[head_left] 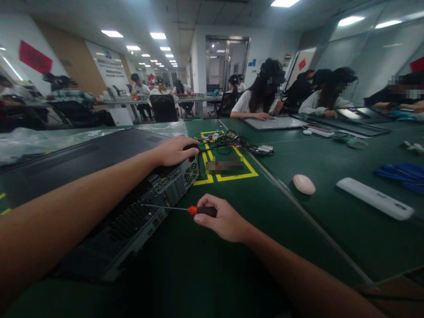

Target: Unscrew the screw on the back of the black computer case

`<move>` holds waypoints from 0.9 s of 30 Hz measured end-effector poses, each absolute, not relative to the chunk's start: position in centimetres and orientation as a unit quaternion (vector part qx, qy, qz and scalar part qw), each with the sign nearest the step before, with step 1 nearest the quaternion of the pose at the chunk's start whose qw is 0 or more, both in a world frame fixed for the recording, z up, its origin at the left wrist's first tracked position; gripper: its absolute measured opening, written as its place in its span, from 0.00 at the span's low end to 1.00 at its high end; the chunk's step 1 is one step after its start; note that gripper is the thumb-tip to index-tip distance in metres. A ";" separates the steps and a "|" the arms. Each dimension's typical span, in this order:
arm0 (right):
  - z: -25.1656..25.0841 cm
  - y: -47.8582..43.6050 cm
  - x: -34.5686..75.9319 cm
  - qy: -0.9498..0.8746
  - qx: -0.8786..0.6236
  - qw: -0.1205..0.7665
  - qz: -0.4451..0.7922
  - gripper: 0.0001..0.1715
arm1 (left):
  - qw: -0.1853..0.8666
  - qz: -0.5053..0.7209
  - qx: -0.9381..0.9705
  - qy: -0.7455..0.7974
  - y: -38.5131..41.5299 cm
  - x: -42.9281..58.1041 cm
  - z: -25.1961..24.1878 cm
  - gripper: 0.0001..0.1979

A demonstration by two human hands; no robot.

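A black desktop computer case (pixel 99 154) lies on its side at the left, its metal rear panel with vents and a fan grille turned toward me. My left hand (pixel 174 150) presses on its upper rear corner, fingers curled over the edge; something dark shows between them, too unclear to name. Closed around the black and orange handle of a screwdriver (pixel 192 210) is my right hand (pixel 225 218). The thin shaft points left, and its tip meets the vented rear panel, as far as I can see. Any screw there is too small to make out.
Bundled cables (pixel 233 141) lie behind the case, near yellow tape (pixel 236 177) and a blurred-out item on the green table (pixel 278 229). Rightward are a pinkish oval object (pixel 304 184), a long white bar (pixel 374 198) and a blue cable bundle (pixel 402 174). Several people work across the table.
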State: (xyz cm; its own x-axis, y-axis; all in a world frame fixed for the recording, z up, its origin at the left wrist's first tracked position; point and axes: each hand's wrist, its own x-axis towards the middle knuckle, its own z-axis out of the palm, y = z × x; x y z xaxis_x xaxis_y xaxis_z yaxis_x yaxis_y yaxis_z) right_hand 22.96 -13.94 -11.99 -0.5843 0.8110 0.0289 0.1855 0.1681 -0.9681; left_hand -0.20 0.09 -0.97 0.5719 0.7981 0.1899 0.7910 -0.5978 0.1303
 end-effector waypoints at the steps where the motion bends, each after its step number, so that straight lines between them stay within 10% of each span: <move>1: -11.9 -13.9 22.9 -0.712 -0.348 0.286 0.540 0.16 | 0.015 0.114 0.886 0.449 0.0 -0.2 -0.9 0.33; 10: -8.5 -14.6 22.7 -0.783 -0.309 0.210 0.497 0.14 | 0.019 0.117 0.882 0.455 -0.3 0.1 -0.8 0.33; 27: -11.1 -13.8 24.6 -0.786 -0.367 0.365 0.339 0.12 | 0.021 0.109 0.884 0.454 -0.1 0.2 -0.4 0.35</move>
